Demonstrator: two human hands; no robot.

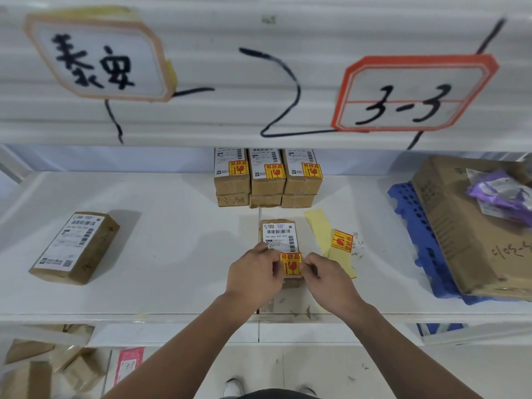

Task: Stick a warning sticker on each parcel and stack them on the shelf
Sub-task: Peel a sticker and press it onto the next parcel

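Note:
A small brown parcel (277, 236) with a white shipping label lies on the white shelf (172, 254) in front of me. A yellow-and-red warning sticker (290, 264) rests on its near end. My left hand (254, 276) pinches the sticker's left edge and my right hand (328, 279) pinches its right edge. At the back stands a stack of parcels (267, 177), two layers high, the top three carrying stickers. Another parcel (76, 247) without a sticker lies at the left. A yellow backing strip (331, 243) with one sticker (341, 240) lies to the right.
A large cardboard box (466, 231) sits on a blue plastic pallet (414, 234) at the right, with a purple bag (501, 197) on top. The upper shelf edge (259, 82) hangs overhead with paper signs. Boxes (43, 367) lie on the floor at lower left.

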